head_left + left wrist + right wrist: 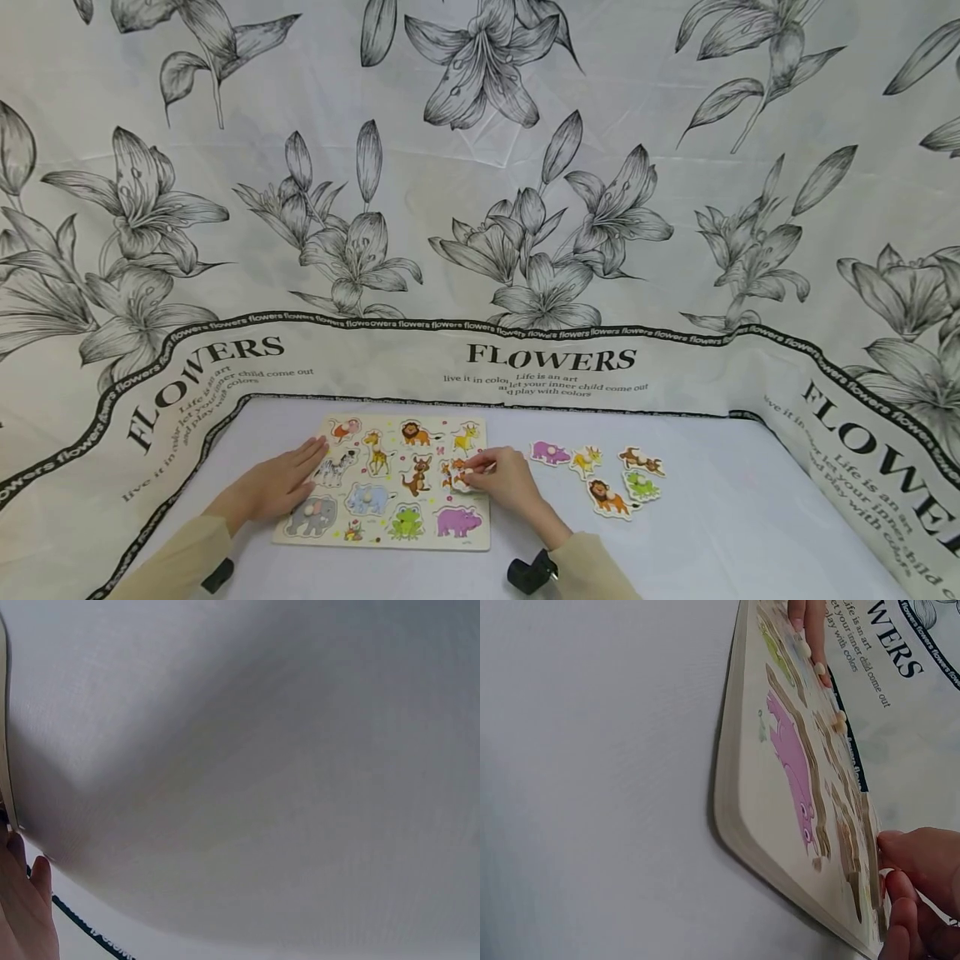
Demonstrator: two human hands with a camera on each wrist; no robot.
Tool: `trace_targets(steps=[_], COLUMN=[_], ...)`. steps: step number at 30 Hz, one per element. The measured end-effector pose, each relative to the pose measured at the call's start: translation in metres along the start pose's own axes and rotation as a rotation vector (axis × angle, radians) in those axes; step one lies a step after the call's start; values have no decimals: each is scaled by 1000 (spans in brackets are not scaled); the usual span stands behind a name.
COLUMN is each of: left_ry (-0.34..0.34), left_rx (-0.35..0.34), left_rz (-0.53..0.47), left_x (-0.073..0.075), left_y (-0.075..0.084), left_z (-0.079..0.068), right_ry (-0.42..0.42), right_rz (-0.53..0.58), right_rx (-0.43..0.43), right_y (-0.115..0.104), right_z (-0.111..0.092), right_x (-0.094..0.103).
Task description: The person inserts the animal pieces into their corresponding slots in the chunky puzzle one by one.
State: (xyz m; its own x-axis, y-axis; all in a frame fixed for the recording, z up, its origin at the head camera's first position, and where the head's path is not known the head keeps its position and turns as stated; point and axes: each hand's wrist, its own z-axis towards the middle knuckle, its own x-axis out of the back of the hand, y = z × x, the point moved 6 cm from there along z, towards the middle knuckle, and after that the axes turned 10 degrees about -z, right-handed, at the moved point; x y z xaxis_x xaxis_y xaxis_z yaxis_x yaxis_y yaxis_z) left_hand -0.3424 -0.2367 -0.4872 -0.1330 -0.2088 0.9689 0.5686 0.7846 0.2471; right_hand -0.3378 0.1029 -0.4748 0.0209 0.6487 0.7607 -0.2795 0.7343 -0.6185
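Observation:
A wooden animal puzzle board (pixel 420 537) lies on the white table. My left hand (pixel 279 483) rests on its left edge with fingers extended, close to the zebra (pixel 337 469) and the elephant piece (pixel 311 518). Thumb and fingers of my right hand (pixel 504 479) pinch an orange-and-white animal puzzle piece (pixel 452 475) over its matching spot at the board's right side. The fingers hide part of that piece. In the right wrist view, my right fingertips (pixel 904 877) are low at the board's far edge, past the purple hippo recess (pixel 790 765).
Right of the board lie loose pieces: a purple hippo (pixel 551 452), a yellow goat (pixel 586 460), a kangaroo (pixel 641 460), a green frog (pixel 642 485) and a lion (pixel 609 498). A flower-printed curtain (pixel 405 367) stands behind the table.

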Motion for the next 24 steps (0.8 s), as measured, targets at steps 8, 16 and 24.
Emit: trace_targets(steps=[8,16,24], left_ry=[11,12,3], left_rx=[-15,-5,12], left_rz=[8,-7,-18], left_x=[0,-1,-1], left_y=[1,0,0], left_z=[-1,0,0], right_ry=[-42,-42,-26], right_rz=[27,26,8], right_rx=[-20,-32,-34], right_y=[-6,-8,-8], right_z=[5,4,6], right_x=[-12,-18,-19])
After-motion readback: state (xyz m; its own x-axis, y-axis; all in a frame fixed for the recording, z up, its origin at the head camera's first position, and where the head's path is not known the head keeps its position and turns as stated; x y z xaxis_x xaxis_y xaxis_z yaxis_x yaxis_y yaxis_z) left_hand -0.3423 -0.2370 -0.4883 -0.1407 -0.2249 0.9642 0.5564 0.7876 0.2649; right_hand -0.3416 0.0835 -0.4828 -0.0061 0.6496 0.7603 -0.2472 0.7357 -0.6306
